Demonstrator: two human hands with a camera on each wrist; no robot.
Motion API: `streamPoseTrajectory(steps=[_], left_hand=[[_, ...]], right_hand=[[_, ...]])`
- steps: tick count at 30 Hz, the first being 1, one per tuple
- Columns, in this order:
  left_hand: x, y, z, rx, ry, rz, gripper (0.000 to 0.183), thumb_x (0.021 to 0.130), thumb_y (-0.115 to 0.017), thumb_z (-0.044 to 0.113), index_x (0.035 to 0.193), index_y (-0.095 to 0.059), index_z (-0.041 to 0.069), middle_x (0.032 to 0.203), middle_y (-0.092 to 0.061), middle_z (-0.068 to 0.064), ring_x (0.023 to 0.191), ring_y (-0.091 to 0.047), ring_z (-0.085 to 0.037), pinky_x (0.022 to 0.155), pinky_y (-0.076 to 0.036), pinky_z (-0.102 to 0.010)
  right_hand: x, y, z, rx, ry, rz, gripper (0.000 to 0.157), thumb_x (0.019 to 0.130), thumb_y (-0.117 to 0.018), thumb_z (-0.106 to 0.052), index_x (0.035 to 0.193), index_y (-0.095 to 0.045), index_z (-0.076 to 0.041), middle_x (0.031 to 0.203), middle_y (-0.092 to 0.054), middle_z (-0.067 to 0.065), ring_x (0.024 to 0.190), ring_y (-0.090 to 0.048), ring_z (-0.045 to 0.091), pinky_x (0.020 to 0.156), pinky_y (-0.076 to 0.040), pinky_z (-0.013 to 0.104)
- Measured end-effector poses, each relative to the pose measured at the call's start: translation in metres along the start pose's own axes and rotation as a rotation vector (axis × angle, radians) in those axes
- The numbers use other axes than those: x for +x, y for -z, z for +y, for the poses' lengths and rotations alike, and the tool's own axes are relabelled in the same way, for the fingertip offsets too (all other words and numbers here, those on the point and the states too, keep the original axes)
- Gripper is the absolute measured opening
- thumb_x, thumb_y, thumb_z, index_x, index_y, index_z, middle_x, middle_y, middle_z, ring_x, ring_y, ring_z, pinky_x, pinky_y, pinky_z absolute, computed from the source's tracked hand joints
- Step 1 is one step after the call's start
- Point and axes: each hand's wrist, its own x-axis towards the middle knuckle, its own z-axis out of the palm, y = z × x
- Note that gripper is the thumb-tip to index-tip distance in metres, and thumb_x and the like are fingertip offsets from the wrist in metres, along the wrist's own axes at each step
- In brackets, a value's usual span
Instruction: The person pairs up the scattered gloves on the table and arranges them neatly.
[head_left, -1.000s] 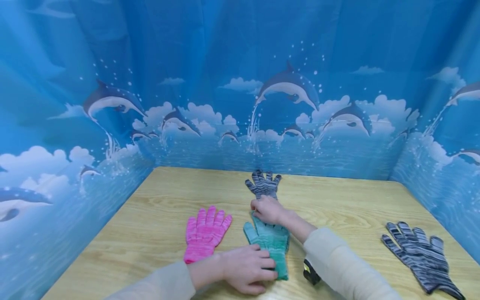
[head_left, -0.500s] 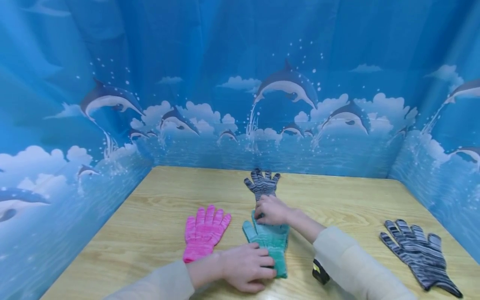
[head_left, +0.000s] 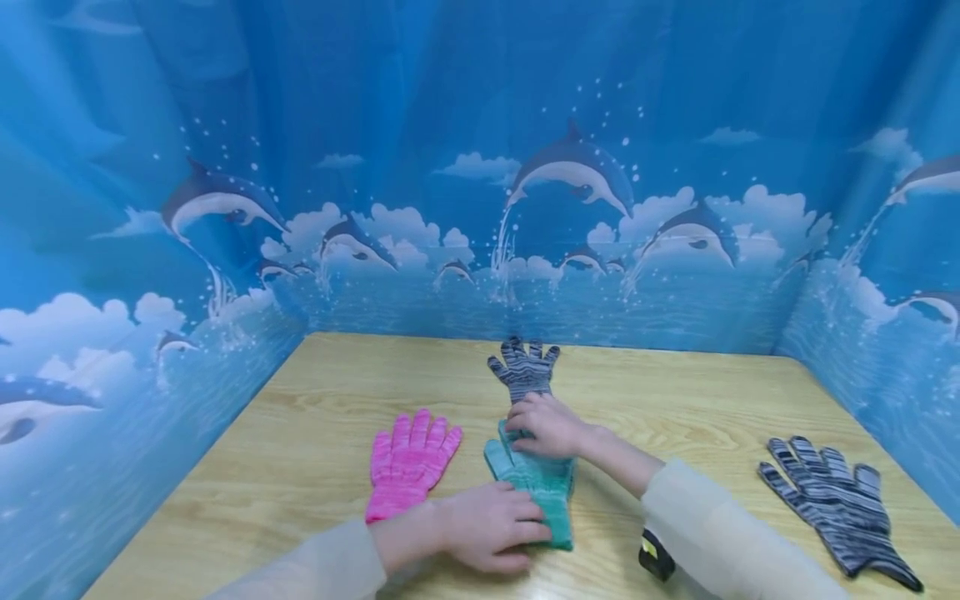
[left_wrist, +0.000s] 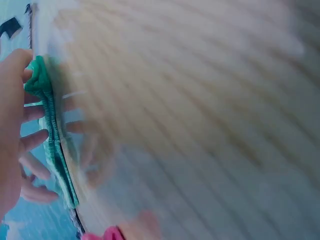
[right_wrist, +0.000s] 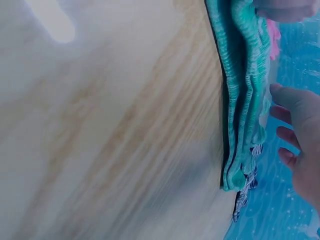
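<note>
A mint-green knit glove (head_left: 543,479) lies palm-flat in the middle of the table, fingers pointing away. My left hand (head_left: 487,525) is at its cuff, fingers curled over the near end; in the left wrist view a bunched green fold (left_wrist: 39,82) shows beside the thumb and a finger. Spread loosely over the green fingertips is my right hand (head_left: 551,425), bent at the knuckles and covering most of them. In the right wrist view its fingers (right_wrist: 289,135) hang apart beside the glove's stacked layers (right_wrist: 245,100), pinching nothing.
A pink glove (head_left: 412,462) lies left of the green one. Behind my right hand is a grey-black striped glove (head_left: 525,367), and another striped glove (head_left: 836,504) lies at the right. A dolphin-print curtain (head_left: 420,275) walls the wooden table (head_left: 315,433) at back and sides.
My right hand has shifted slightly right and toward me over the green fingertips, and its fingers have loosened. My left hand stays at the cuff.
</note>
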Motion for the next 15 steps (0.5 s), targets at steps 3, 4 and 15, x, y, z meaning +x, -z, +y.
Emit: streamPoseTrajectory(steps=[3, 4, 15], left_hand=[[-0.003, 0.000, -0.009, -0.033, 0.083, 0.028, 0.036, 0.095, -0.044, 0.039, 0.122, -0.057, 0.016, 0.110, -0.059, 0.006, 0.104, -0.051, -0.008, 0.088, -0.040, -0.026], [-0.004, -0.001, -0.013, -0.038, 0.120, 0.041, 0.035, 0.096, -0.045, 0.038, 0.120, -0.058, 0.016, 0.109, -0.060, 0.005, 0.104, -0.052, -0.009, 0.090, -0.041, -0.028], [-0.006, -0.011, -0.078, 0.030, 0.389, 0.085, 0.007, 0.086, -0.062, 0.018, 0.086, -0.068, 0.016, 0.082, -0.064, 0.004, 0.080, -0.058, -0.014, 0.075, -0.044, -0.030]], right_hand=[[-0.011, 0.003, 0.000, -0.004, 0.031, 0.079, 0.026, 0.082, -0.069, -0.025, 0.103, -0.068, -0.010, 0.104, -0.062, 0.004, 0.095, -0.052, 0.020, 0.077, -0.042, 0.034], [-0.015, 0.004, 0.000, -0.012, 0.034, 0.092, 0.025, 0.081, -0.069, -0.024, 0.103, -0.068, -0.010, 0.103, -0.062, 0.004, 0.095, -0.052, 0.020, 0.078, -0.042, 0.034], [-0.059, 0.016, -0.025, -0.026, 0.054, -0.076, 0.036, 0.085, -0.064, -0.037, 0.111, -0.064, -0.012, 0.110, -0.060, 0.003, 0.102, -0.055, 0.018, 0.084, -0.046, 0.042]])
